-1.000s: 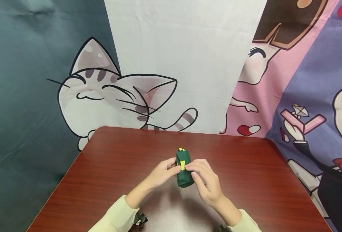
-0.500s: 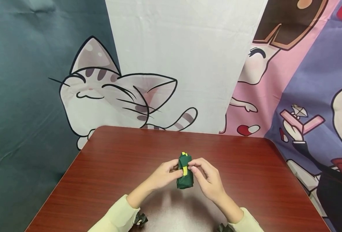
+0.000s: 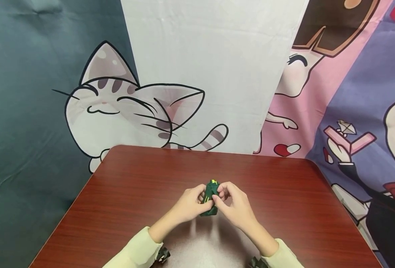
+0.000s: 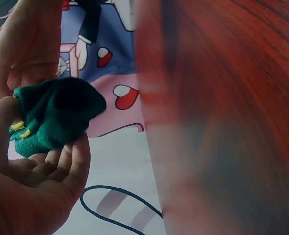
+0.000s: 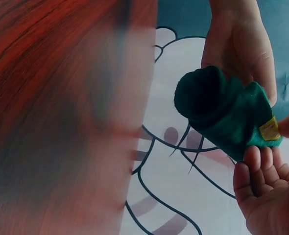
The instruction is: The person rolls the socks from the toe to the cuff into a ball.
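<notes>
A small rolled green cloth (image 3: 211, 190) with yellow strips is held up above the table between both hands. My left hand (image 3: 186, 205) grips it from the left, its thumb across the front and its fingers round the back. From the right, my right hand (image 3: 239, 209) pinches the cloth's side between thumb and fingertips. A dark hollow shows at the near end of the green roll (image 4: 56, 115) in the left wrist view. In the right wrist view a yellow tab (image 5: 269, 128) lies by the right thumb. The fingers partly hide the roll.
A reddish-brown wooden table (image 3: 143, 178) lies beneath the hands, with a bright reflection near its front. Behind its far edge hangs a printed cloth backdrop (image 3: 210, 56) with a cartoon cat. Dark straps (image 3: 163, 255) sit at the wrists.
The roll has turned and tipped slightly, so its yellow tab faces me less. My right fingers have shifted their pinch on its side, and both hands have drawn closer together.
</notes>
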The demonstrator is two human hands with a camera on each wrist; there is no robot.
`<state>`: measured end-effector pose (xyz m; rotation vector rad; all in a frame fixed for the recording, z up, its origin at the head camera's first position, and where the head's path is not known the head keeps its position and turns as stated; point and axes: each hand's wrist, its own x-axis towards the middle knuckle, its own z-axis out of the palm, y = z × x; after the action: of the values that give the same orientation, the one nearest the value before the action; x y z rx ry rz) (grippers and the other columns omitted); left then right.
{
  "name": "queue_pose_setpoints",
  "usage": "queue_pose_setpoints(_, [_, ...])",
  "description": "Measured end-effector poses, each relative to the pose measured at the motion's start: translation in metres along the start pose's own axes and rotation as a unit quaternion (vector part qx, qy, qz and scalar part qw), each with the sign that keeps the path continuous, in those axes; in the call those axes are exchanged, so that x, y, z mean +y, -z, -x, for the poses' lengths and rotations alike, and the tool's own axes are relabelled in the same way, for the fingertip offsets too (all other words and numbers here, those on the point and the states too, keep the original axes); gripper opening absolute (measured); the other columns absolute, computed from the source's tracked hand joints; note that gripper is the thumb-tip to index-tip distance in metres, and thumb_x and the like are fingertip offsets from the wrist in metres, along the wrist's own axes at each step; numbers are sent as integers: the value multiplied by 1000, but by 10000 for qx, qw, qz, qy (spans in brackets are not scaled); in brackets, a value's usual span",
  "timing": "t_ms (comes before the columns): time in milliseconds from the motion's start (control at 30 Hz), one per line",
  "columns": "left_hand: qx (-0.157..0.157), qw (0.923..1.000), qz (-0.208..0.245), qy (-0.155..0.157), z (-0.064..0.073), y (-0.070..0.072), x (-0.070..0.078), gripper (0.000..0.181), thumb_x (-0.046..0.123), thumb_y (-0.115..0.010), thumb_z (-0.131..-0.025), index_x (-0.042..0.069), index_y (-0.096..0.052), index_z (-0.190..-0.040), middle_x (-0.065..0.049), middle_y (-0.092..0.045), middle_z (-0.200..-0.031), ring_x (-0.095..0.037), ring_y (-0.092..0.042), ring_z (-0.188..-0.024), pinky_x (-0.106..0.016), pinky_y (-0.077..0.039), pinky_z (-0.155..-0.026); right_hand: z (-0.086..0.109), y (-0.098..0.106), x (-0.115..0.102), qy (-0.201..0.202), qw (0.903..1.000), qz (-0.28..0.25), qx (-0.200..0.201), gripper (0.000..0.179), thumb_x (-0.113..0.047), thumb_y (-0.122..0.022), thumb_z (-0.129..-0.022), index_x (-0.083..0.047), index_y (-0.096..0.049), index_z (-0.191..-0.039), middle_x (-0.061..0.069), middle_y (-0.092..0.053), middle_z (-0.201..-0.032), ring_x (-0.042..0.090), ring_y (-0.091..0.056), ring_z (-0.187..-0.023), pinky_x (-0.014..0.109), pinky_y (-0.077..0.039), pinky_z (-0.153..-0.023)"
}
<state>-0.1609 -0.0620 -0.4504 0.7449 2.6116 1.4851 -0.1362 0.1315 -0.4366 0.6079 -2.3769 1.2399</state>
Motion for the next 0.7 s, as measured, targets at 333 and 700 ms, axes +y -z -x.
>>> queue_pose_setpoints(333, [304,9943,-1011,-133,1,-2,0,24,29,-74,-83,17,-59,-98,10,-57,-81,-5,-54,-69,-21,-48,-58,2,-2,2,-16,9982,256,541,20,0,-73,-82,-17,-64,-88,-11,-62,-80,4,-61,-74,26,-54,-62])
queue_pose_setpoints(700, [-277,9856,-1636,-324,2,12,-4,25,22,-72,-81,17,-63,-104,9,-59,-90,-7,-54,-75,-22,-47,-65,1,3,8,-2099,9132,-3477,-349,12,-7,-59,-99,4,-55,-100,-5,-58,-78,7,-56,-78,24,-47,-74])
